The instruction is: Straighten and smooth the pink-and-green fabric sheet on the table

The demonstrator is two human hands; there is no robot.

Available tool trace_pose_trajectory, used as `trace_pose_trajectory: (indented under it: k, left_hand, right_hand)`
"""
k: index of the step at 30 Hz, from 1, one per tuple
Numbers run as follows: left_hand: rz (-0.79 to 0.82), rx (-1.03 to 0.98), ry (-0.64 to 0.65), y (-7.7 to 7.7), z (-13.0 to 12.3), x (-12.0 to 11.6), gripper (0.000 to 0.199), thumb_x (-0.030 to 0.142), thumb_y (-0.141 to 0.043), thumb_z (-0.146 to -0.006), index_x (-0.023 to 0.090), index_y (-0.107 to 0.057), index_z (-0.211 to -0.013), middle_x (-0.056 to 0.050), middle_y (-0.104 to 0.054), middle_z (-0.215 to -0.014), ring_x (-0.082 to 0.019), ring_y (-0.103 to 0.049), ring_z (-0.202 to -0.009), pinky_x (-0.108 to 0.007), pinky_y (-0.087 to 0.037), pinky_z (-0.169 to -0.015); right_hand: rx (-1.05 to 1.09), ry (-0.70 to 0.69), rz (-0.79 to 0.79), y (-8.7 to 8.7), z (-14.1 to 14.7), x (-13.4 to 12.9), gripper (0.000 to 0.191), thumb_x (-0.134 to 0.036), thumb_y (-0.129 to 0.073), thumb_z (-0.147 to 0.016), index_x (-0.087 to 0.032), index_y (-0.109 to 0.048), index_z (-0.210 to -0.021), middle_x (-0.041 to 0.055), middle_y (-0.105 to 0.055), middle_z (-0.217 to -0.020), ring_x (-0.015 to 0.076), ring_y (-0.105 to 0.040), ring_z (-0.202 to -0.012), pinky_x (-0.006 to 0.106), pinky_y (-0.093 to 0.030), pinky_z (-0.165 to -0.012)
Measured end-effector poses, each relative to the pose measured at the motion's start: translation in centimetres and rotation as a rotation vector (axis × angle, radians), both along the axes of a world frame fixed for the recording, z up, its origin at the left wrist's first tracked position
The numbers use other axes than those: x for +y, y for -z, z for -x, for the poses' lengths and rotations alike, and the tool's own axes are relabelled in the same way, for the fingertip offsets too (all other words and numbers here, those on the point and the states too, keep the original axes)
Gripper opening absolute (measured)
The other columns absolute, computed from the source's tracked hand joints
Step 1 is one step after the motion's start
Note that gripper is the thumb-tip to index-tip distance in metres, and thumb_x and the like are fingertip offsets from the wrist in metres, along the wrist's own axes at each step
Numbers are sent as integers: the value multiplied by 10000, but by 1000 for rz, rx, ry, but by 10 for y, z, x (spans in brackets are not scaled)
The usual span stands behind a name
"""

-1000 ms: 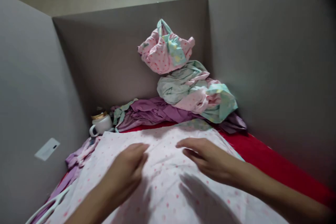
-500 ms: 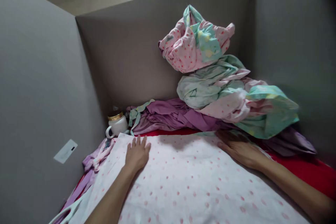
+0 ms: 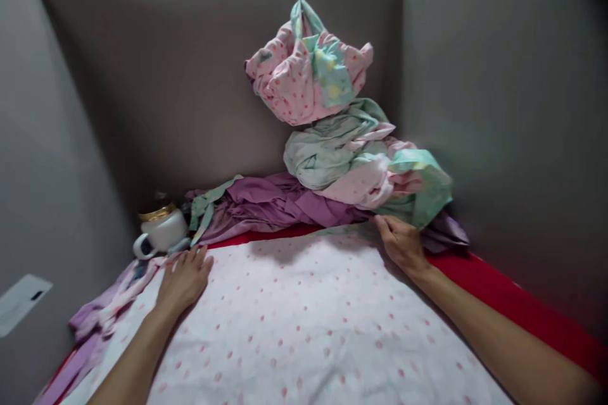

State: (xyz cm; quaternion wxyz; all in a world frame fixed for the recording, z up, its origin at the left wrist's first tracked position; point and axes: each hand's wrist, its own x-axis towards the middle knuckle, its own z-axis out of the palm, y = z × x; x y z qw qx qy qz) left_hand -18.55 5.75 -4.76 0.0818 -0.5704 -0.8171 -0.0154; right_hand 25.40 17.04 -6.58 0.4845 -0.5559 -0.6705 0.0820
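A white cloth with pink dots lies spread over the red surface in front of me. My left hand rests flat near its far left corner, fingers stretched out. At the far right corner, my right hand has its fingers closed on the cloth's edge, where a greenish strip of fabric shows. Just beyond the right hand sits a heap of mint and pink fabric.
A purple cloth lies crumpled along the back. At the left stands a white mug with a gold-rimmed jar behind it. A dotted pink and mint bundle hangs on the grey panel. Red covering shows at right.
My right hand has gone from lying flat to closed fingers at the cloth's far right corner. The left hand stays flat near the left corner. The view has turned to the right.
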Motion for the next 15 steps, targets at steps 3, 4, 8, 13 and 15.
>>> trace_pose_trajectory:
  k: [3, 4, 8, 13, 15]
  left_hand:
    - [-13, 38, 6, 5, 8, 4, 576, 384, -184, -924, 134, -284, -1433, -92, -282, -1490, -318, -267, -1355, -548, -215, -1083]
    - [-16, 44, 15, 8, 11, 6, 574, 389, -186, -924, 139, -285, -1432, -90, -282, -1490, -321, -269, -1354, -557, -224, -1076]
    - [-30, 59, 53, 14, 20, 9, 567, 372, -196, -923, 132, -299, -1425, -101, -298, -1482, -334, -286, -1342, -581, -251, -1057]
    - [12, 93, 53, 16, 23, 11, 587, 378, -175, -917, 125, -255, -1440, -99, -270, -1495, -335, -267, -1350, -571, -257, -1061]
    - [21, 101, 47, 15, 22, 11, 592, 387, -144, -922, 128, -245, -1445, -92, -254, -1502, -331, -248, -1359, -562, -244, -1071]
  right_hand:
    - [280, 93, -68, -2, -13, 7, 512, -563, -248, -869, -204, -609, -816, 116, -684, -876, 242, -645, -841, 375, -508, -792]
    - [367, 98, -72, -2, -19, 11, 501, -563, -242, -862, -207, -590, -813, 112, -681, -833, 231, -651, -782, 368, -525, -747]
    - [646, 90, -23, 5, -43, 32, 410, -535, -285, -785, -214, -539, -755, 119, -654, -680, 249, -642, -621, 403, -546, -584]
    - [854, 63, 67, 13, -58, 45, 243, -438, -363, -736, -247, -504, -683, 103, -641, -635, 254, -635, -595, 400, -537, -525]
    - [906, 56, 94, 15, -58, 46, 204, -392, -386, -756, -243, -509, -689, 86, -638, -642, 230, -628, -593, 374, -537, -527]
